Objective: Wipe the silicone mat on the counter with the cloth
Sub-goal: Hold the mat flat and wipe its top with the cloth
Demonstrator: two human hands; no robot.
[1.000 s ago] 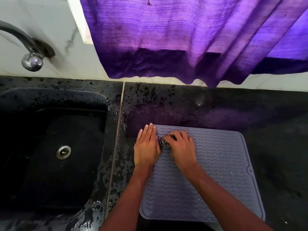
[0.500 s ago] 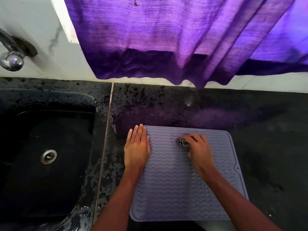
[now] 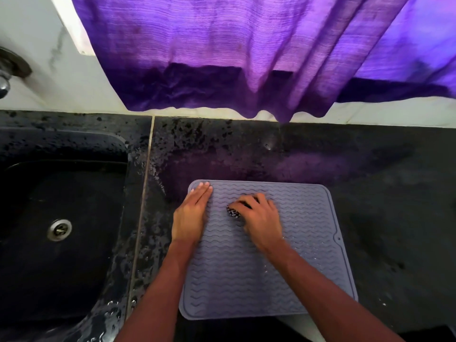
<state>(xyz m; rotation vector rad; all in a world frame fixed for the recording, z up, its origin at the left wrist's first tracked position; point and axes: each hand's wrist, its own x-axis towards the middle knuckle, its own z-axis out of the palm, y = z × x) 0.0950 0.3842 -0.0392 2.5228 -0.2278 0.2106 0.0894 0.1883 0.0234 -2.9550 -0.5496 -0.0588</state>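
Note:
A grey silicone mat with a wavy ridged surface lies flat on the black counter, its near edge at the counter's front. My left hand lies flat on the mat's far left corner, fingers straight and together. My right hand is on the upper middle of the mat, fingers curled round a small bunched dark patterned cloth. Only a bit of the cloth sticks out to the left of the fingers; the rest is hidden under the hand.
A black sink with a metal drain lies to the left. The counter around the mat is wet and speckled. A purple curtain hangs over the back wall. Part of a tap shows at far left.
My right hand with the cloth slid right across the mat's top, then came back left toward the middle. My left hand stayed pressed on the left corner.

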